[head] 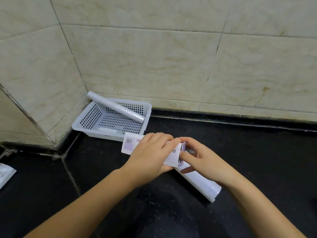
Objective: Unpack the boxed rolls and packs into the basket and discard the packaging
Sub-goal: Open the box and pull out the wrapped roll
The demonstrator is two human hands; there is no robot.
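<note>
head: your left hand [151, 152] grips the box [130, 142] over the black counter [257, 152] | your right hand [204, 158] grasps the white roll [202, 182] half out of it | basket [89, 129] in the corner holds another roll [116, 107]

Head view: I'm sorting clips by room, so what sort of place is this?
Probably a home kitchen counter, though a bathroom is possible: a black stone countertop meets a beige tiled wall in a corner, and a white perforated basket holds a wrap-like roll.
</note>
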